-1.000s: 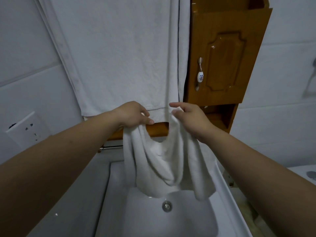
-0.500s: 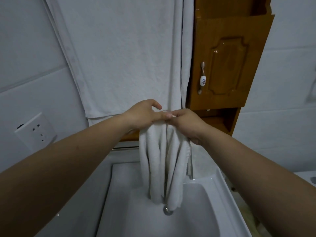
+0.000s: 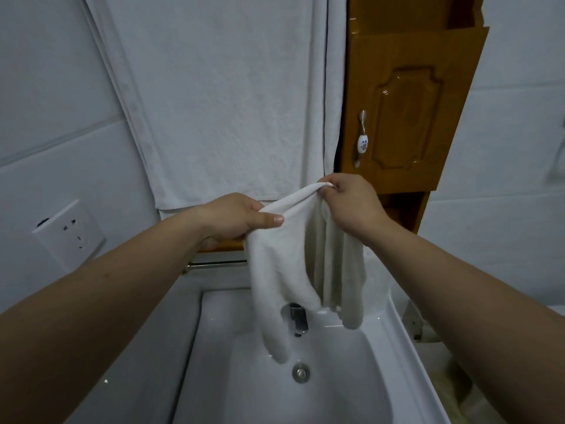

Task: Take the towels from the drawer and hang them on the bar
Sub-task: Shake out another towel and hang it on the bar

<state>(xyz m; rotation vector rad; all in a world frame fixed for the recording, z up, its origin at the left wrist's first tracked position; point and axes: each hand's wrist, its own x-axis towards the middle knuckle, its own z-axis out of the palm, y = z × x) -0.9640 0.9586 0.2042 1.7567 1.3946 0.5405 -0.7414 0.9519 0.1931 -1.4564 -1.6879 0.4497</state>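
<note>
Large hanging towel (image 3: pixel 223 96): white, flat against the wall above and behind both hands; lower hem just above the left knuckles.
Cabinet (image 3: pixel 409 111): brown wood, door shut, porcelain-tipped handle (image 3: pixel 362 139) above the right hand; open shelf below the door, contents not discernible.
Basin (image 3: pixel 394 325): white, directly under the hands; holds no water that can be seen; drain plug (image 3: pixel 300 372) at the bottom; faucet (image 3: pixel 298 318) partly covered by the held cloth.
Small towel (image 3: pixel 284 270): white, held in the air between the two hands, top edge stretched slanting from left hand up to right hand; bunched folds hang down over the basin, lowest tip above the drain plug.
Left hand (image 3: pixel 235 218): fingers clenched around the lower end of the top edge, thumb pressed flat on the cloth.
Right hand (image 3: pixel 351 203): fingertips pinched on the upper end of the top edge, hand otherwise curled.
Metal bar (image 3: pixel 217 264): horizontal, below the left hand, bare where visible; its right end is hidden behind the small towel.
Wall socket (image 3: pixel 68 232): left of the left forearm.
Change from half a second ago: the hands, then touching with the towel gathered in one rope, are now apart and the top edge is spread; the faucet has come into view.
</note>
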